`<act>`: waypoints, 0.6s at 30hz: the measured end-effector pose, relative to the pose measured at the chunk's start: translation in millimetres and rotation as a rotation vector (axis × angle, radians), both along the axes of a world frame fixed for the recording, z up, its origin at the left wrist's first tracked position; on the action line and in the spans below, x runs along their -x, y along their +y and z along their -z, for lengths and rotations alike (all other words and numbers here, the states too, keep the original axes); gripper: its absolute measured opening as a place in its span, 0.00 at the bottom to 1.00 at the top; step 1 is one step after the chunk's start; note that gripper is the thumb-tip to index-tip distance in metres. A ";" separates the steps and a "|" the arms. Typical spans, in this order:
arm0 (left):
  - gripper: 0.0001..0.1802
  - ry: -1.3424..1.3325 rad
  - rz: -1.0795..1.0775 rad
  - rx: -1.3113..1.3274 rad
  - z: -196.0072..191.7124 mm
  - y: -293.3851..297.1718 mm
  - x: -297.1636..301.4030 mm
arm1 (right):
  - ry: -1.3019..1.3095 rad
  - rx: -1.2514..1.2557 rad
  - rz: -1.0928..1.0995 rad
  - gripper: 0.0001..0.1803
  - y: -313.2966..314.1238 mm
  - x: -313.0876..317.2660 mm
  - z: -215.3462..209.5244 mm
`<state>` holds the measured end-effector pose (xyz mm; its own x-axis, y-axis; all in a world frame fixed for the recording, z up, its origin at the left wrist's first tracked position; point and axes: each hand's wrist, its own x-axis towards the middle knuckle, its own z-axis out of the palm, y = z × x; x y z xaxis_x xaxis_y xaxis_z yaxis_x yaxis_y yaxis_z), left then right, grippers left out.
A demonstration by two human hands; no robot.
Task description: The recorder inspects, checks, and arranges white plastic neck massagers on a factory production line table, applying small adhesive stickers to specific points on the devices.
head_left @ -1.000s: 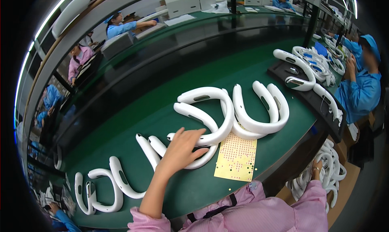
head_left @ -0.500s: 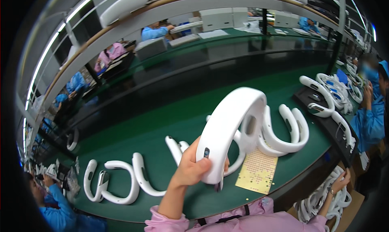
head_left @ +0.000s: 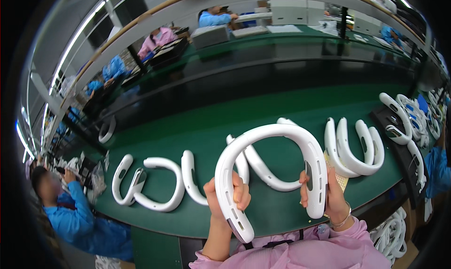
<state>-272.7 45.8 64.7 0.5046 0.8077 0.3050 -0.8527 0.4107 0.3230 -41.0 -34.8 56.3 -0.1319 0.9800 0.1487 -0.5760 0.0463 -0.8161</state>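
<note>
Head view: left hand [head_left: 228,198] and right hand [head_left: 329,198] grip white U-shaped neckband [head_left: 275,135].

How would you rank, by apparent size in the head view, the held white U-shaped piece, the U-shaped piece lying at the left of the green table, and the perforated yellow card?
1. Held white U-shaped piece, though nearness to the camera enlarges it.
2. Left U-shaped piece.
3. Perforated yellow card, mostly hidden.

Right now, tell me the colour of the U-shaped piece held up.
White U-shaped piece, head view.
</note>
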 end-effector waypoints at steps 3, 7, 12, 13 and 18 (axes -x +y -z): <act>0.25 0.034 0.002 0.053 16.0 -1.4 14.5 | -0.061 0.069 0.110 0.32 1.4 17.9 -3.6; 0.26 -0.147 0.036 0.164 25.2 -4.2 14.3 | -0.024 0.094 0.095 0.31 5.9 20.6 -6.2; 0.23 -0.342 0.065 0.211 31.1 -3.0 11.4 | -0.119 0.039 0.036 0.38 10.7 21.5 -25.0; 0.22 -0.369 0.073 0.250 32.3 -2.5 9.1 | -0.125 0.069 0.044 0.38 9.7 21.6 -29.9; 0.22 -0.111 -0.068 0.199 -5.9 -7.1 4.7 | -0.389 0.148 0.107 0.30 18.4 19.5 -29.1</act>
<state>-277.4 38.8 70.6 0.4190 0.8885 0.1868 -0.9064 0.3971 0.1444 -60.4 -16.4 85.4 -0.0464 0.9983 -0.0355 -0.2222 -0.0450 -0.9740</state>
